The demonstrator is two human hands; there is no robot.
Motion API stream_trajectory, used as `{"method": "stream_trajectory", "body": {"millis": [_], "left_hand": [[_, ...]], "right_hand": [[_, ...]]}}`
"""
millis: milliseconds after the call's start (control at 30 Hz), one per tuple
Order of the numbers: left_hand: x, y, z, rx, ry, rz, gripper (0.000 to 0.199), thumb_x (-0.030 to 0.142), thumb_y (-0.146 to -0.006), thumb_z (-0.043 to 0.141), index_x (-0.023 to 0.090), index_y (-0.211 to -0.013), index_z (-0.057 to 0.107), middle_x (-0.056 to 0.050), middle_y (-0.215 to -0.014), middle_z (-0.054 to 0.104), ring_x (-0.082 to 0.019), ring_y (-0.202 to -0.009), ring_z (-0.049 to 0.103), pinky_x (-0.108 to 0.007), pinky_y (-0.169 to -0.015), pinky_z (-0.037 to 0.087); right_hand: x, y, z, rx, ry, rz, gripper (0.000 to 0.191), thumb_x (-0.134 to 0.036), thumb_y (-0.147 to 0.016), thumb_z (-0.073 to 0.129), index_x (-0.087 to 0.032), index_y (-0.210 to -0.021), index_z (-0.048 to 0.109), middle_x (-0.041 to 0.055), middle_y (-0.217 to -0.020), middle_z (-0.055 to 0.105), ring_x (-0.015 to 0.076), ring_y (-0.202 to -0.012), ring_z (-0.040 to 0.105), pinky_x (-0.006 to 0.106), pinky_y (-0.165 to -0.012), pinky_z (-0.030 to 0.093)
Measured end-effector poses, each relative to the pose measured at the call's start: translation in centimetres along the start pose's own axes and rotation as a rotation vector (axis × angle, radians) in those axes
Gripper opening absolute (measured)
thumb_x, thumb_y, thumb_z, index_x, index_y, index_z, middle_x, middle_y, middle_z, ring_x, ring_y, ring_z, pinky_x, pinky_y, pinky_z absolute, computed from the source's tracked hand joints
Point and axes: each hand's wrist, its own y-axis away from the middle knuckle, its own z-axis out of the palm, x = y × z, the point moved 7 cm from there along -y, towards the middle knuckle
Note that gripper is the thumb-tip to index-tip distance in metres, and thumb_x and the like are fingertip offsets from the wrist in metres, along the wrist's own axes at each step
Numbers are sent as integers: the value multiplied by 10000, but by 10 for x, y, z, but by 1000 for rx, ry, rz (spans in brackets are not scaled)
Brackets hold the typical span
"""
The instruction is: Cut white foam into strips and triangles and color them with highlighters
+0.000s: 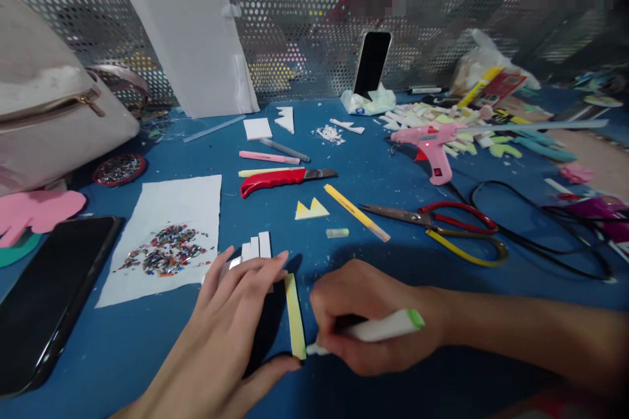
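A narrow pale-yellow strip [295, 317] lies on the blue table in front of me. My left hand [236, 314] steadies it, the thumb at its near end and the forefinger by its far end, the other fingers spread. Under those fingers are several white stepped pieces [264, 243], partly hidden. My right hand [363, 321] is closed around a white marker [386, 327] with a green end, its tip touching the strip's near right edge. A pale-green cap [337, 233] lies beyond. A yellow zigzag piece [311, 209] is farther off.
Scissors [427, 216], a yellow marker [356, 211], a red-handled cutter [275, 180] and a pink glue gun [430, 141] with a trailing cord lie beyond my hands. To the left are beads on white paper [201, 193] and a black phone [54, 294]. Scraps pile up at the right back.
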Motion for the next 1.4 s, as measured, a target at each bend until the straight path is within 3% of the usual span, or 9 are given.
{"method": "stream_trajectory", "body": {"millis": [133, 400, 733, 867, 1067, 1233, 1333, 1400], "left_hand": [[0, 0, 0, -1, 29, -3, 780, 477, -942, 663, 259, -1554, 231, -92, -1386, 577, -317, -1306, 508, -606, -1221, 184], [0, 0, 0, -9, 18, -5, 808, 458, -920, 696, 256, -1553, 237, -88, -1393, 574, -324, -1310, 511, -601, -1223, 193], [0, 0, -1, -9, 26, -12, 762, 454, -944, 669, 262, -1547, 244, -82, -1398, 571, -305, -1329, 495, -576, -1229, 189], [0, -1, 0, -15, 24, -10, 771, 459, -946, 658, 267, -1552, 222, -90, -1416, 566, -317, -1322, 503, -600, -1220, 184], [0, 0, 0, -11, 22, -25, 807, 528, -935, 665, 271, -1564, 229, -86, -1357, 604, -333, -1273, 533, -629, -1209, 202], [0, 0, -1, -7, 32, -23, 787, 540, -939, 656, 274, -1555, 245, -92, -1352, 598, -332, -1281, 527, -626, -1207, 203], [1, -1, -2, -9, 41, -8, 767, 523, -957, 640, 275, -1556, 231, -88, -1368, 587, -319, -1299, 520, -605, -1218, 192], [1, -1, -2, -15, 39, 4, 765, 497, -962, 640, 274, -1559, 218, -85, -1370, 585, -315, -1307, 519, -601, -1221, 194]], "right_hand": [[-1, 0, 1, -13, 27, -1, 103, -227, -872, 585, -179, -781, 571, -16, -692, 644, 106, -634, 573, 198, -602, 417], [-2, 0, 1, -2, 16, -21, 107, -227, -873, 589, -177, -779, 580, -13, -688, 641, 107, -633, 565, 203, -609, 415], [3, 0, -3, 31, 53, 67, 107, -221, -863, 566, -174, -767, 562, -12, -675, 614, 106, -602, 525, 210, -576, 384], [-3, 1, 1, -12, 38, -22, 108, -227, -880, 560, -182, -782, 558, -9, -690, 628, 114, -636, 555, 215, -603, 409], [0, 1, -19, 226, 156, 72, 113, -218, -955, 533, -177, -850, 541, 3, -754, 580, 122, -677, 528, 237, -626, 390], [3, 1, -15, 157, 218, 102, 127, -234, -969, 544, -178, -855, 544, 2, -771, 584, 124, -679, 510, 243, -633, 373], [-3, 0, -5, 41, 140, -22, 171, -226, -923, 555, -189, -761, 514, -20, -666, 555, 122, -632, 485, 237, -610, 363], [-7, 0, -3, 36, 101, -74, 167, -228, -922, 543, -191, -761, 518, -18, -661, 564, 124, -629, 489, 236, -613, 370]]}}
